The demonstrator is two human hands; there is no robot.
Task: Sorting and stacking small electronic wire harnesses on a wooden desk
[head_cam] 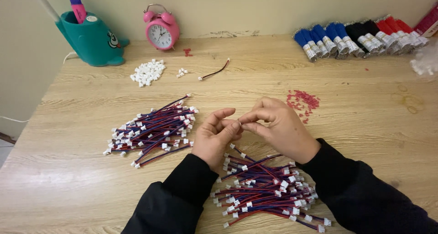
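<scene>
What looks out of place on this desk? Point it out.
A single red-and-black wire lead lies alone near the pink alarm clock, apart from both bundles. Small red plastic bits are scattered loose beside the right hand.

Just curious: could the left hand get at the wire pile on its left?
Probably yes. The left hand sits beside the wire pile, with only bare table between them.
</scene>
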